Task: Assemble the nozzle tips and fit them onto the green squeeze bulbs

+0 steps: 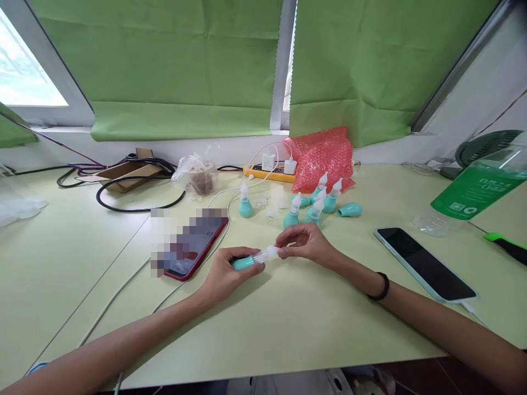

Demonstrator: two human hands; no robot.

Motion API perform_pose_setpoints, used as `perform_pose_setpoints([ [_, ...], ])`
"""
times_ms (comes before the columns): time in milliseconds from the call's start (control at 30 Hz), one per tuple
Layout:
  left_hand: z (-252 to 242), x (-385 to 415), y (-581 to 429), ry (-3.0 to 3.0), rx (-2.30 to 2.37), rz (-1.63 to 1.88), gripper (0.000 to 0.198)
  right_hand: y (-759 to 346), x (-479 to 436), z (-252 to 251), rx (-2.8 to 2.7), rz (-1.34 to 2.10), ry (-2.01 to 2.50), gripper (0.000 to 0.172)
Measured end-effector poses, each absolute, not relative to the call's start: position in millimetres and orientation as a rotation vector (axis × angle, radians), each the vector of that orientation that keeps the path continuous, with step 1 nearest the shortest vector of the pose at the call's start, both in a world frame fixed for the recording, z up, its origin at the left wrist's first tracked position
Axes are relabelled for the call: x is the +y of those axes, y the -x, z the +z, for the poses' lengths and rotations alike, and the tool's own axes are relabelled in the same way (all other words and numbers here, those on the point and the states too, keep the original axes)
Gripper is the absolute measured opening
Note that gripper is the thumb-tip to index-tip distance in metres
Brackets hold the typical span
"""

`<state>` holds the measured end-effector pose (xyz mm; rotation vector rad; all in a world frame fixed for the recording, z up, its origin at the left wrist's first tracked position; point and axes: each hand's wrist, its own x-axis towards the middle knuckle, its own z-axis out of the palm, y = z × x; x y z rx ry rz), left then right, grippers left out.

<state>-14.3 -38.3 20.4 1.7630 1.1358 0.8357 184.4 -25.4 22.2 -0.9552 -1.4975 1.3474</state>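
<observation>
My left hand (224, 273) is closed around the teal bulb of a nasal aspirator (244, 263), which lies sideways just above the table. Its clear neck and whitish tip point right. The fingers of my right hand (308, 241) pinch the end of that tip. Beyond my right hand stand several similar aspirators (292, 218) with teal bulbs and frosted tips. A bare teal bulb (349, 209) lies on its side to their right. Another aspirator (245, 206) stands alone farther left, near small clear plastic pieces (272, 210).
A red-cased phone (197, 249) lies beyond my left hand, with white cables around it. To the right are another phone (426, 263) and a tilted green-labelled bottle (480, 184). Behind stand a yellow power strip (263, 174), red bubble wrap (323, 162) and a cardboard box (123, 178).
</observation>
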Motion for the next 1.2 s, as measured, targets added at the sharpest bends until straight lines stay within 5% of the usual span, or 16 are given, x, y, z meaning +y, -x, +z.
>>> perform_pose_setpoints([
  [1200, 9, -45, 16, -2.383, 0.971, 0.965, 0.024, -194, -23, 26, -1.739, 1.489, 0.964, 0.027],
])
